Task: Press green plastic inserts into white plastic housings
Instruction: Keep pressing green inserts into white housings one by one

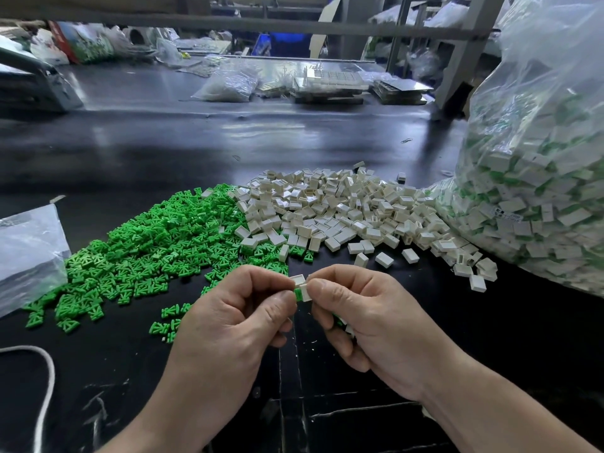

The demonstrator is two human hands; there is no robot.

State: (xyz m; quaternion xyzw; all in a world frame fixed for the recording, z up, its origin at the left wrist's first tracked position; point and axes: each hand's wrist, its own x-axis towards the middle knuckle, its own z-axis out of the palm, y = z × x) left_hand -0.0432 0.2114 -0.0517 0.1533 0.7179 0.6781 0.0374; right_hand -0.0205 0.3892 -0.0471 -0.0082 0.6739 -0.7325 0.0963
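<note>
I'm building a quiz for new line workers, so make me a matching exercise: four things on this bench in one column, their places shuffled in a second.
Things:
1. green inserts pile
2. white housings pile
3. big clear bag
4. white cord

Places:
A. far right edge
B. near left corner
C. middle, between the green pile and the bag
D. touching the white pile's left side

Pairs: 1-D, 2-C, 3-A, 4-B.

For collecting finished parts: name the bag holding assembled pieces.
The bulging clear bag at right: white-and-green parts show through; the left bag lies flat.
</note>
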